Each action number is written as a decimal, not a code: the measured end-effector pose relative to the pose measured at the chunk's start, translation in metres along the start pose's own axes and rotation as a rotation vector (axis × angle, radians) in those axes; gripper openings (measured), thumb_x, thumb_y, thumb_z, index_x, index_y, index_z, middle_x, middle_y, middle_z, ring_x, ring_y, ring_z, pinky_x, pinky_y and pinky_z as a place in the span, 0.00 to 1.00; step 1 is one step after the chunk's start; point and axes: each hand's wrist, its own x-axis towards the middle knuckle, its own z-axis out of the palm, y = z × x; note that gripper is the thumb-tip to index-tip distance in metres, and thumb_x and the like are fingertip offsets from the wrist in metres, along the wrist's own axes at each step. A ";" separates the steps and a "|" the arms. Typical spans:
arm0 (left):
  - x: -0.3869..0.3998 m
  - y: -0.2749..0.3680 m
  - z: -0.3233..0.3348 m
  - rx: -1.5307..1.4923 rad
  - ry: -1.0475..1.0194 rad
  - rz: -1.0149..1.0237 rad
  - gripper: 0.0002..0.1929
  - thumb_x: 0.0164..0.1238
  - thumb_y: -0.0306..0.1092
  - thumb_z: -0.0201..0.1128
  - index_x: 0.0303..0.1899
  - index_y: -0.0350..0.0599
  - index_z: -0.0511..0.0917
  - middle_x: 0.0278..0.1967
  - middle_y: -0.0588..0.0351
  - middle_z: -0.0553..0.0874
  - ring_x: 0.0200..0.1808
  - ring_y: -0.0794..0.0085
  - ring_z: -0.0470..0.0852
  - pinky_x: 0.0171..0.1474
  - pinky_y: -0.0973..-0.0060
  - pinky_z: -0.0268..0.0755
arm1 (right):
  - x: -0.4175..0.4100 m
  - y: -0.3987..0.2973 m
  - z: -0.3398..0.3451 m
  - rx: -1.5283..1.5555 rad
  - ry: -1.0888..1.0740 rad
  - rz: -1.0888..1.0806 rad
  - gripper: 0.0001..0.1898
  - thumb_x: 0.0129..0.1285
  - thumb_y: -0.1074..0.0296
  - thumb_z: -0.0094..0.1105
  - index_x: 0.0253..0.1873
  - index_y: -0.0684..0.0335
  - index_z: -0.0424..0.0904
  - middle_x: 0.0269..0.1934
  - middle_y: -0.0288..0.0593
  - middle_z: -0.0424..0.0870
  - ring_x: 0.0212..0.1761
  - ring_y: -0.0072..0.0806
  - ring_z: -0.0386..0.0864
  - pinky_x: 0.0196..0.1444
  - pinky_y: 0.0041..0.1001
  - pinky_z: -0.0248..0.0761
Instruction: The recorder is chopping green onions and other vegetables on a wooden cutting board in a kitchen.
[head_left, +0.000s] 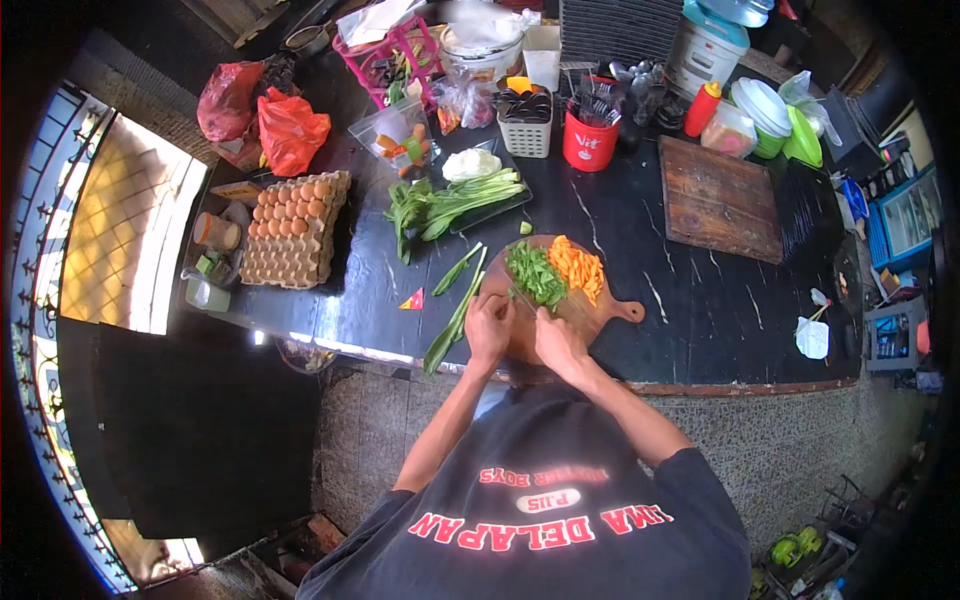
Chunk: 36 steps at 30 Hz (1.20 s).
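A round wooden cutting board (517, 346) with a handle lies near the table's front edge. Chopped green leaves (538, 276) and cut orange carrot pieces (579, 271) rest side by side on it. My left hand (489, 324) is at the board's left part, fingers curled on what seems to be a green stalk. In my right hand (559, 341) is a knife, its thin blade (523, 294) pointing up and left beside the chopped greens; its handle is hidden by the fingers. Long green leaves (457, 324) lie left of the board. Behind it, leafy greens (476, 199) and a white cauliflower (472, 164) sit on a dark tray.
Egg trays (289, 259) stand at the left, red plastic bags (291, 133) behind them. A utensil basket (526, 136) and a red bucket of forks (590, 144) stand at the back. A rectangular wooden board (718, 196) lies at the right.
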 end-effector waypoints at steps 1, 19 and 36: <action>0.000 0.000 0.000 -0.017 -0.015 -0.030 0.03 0.62 0.27 0.75 0.35 0.40 0.89 0.34 0.50 0.89 0.38 0.51 0.84 0.47 0.57 0.77 | 0.001 0.008 0.005 0.003 0.000 -0.002 0.11 0.76 0.71 0.48 0.56 0.67 0.75 0.42 0.71 0.90 0.48 0.69 0.89 0.53 0.61 0.81; 0.007 0.010 0.011 0.006 0.050 -0.089 0.07 0.65 0.30 0.74 0.32 0.37 0.86 0.29 0.46 0.86 0.34 0.49 0.84 0.41 0.55 0.76 | 0.014 0.020 0.001 0.174 0.092 -0.060 0.16 0.83 0.61 0.50 0.59 0.70 0.76 0.34 0.74 0.87 0.41 0.72 0.86 0.45 0.63 0.79; 0.000 -0.003 0.003 0.083 0.031 0.114 0.05 0.65 0.29 0.75 0.40 0.44 0.92 0.33 0.54 0.85 0.36 0.54 0.81 0.44 0.56 0.73 | -0.007 0.025 0.001 0.146 0.097 -0.155 0.12 0.83 0.63 0.49 0.55 0.68 0.75 0.32 0.71 0.87 0.37 0.71 0.87 0.40 0.62 0.80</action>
